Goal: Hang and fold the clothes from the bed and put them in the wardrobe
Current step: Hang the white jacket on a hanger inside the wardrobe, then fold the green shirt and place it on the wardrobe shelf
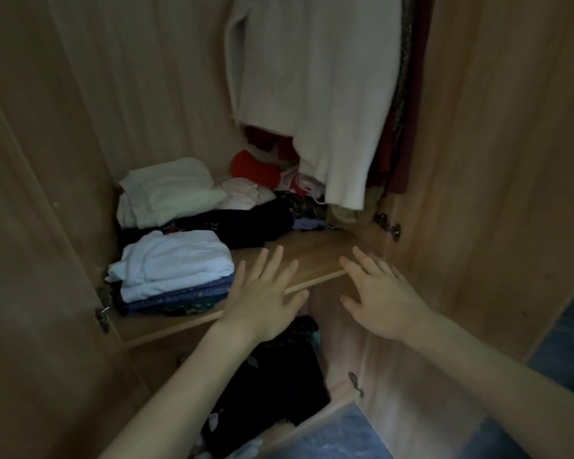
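Clothes: folded white stack [174, 260] sits on wardrobe shelf [315, 256], left side. Left hand [265, 294] and right hand [376, 294] both flat, fingers spread, holding nothing, apart, over bare shelf front. Judgement: square the stack, keep the free spot clear of the hanging cream garment [315, 94].

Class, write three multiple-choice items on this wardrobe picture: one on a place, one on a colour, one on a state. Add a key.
1. Where is the folded pale-blue garment?
A. left front of the shelf
B. on a hanger
C. on the floor

2. What colour is the hanging garment?
A. black
B. cream
C. green

3. How are the hands?
A. both gripping cloth
B. both fists
C. both open, empty

Key: 1 A, it tops the stack there. 2 B, pale cream cloth. 3 C, left hand and right hand spread flat, holding nothing.
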Tool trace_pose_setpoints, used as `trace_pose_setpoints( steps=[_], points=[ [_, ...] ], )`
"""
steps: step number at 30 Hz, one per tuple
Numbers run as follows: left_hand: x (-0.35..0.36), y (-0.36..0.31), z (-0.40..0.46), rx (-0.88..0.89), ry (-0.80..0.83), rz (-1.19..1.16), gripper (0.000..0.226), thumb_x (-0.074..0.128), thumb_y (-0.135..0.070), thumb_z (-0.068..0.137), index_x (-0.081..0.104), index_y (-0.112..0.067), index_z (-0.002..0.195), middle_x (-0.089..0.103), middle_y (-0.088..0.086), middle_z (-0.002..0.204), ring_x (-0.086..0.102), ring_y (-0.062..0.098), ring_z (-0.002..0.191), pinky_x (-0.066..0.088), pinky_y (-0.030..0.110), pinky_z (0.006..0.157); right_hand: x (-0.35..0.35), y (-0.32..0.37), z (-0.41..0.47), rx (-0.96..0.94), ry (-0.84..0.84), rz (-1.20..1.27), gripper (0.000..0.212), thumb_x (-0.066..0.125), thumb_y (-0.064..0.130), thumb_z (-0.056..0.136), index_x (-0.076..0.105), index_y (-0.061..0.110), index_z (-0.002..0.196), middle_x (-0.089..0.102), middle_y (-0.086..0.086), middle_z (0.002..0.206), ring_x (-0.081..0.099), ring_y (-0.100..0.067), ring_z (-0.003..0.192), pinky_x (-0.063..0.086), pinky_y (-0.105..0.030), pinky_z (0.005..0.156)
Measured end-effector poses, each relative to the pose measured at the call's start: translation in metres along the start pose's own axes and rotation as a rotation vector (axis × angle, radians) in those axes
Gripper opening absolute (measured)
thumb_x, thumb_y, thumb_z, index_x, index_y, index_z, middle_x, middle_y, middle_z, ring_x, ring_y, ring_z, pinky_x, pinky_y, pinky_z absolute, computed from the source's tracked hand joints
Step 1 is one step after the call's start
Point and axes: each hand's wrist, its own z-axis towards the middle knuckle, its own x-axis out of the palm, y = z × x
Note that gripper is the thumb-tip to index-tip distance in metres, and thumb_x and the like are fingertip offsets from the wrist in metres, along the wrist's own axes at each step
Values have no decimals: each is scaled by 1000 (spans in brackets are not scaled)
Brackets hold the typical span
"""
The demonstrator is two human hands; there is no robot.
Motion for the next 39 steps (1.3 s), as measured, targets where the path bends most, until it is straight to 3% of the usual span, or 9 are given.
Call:
trace_pose_setpoints(
  steps=[9,17,39],
  points=[
    [6,-71,-16,143,54,9,66,17,-65,96,1,-38,154,-22,-8,159,-20,15,147,-8,47,119,-18,-45,-74,156,-23,-45,69,38,47,97,4,27,154,-7,1,162,0,-23,148,10,-46,120],
    [17,-175,-21,309,89,26,66,18,-64,97,0,-37,154,-22,-7,160,-19,15,147,-8,47,119,-18,-120,-155,323,-38,-28,69,40,43,97,6,27,154,-4,-1,162,1,-25,148,9,-48,119],
    [64,-566,-132,978,185,49,64,22,-62,97,7,-37,154,-18,-7,161,-14,14,148,-2,48,120,-27,-315,-545,1036,-81,7,68,41,43,96,9,24,153,-1,-3,162,4,-25,148,11,-49,118]
  ],
)
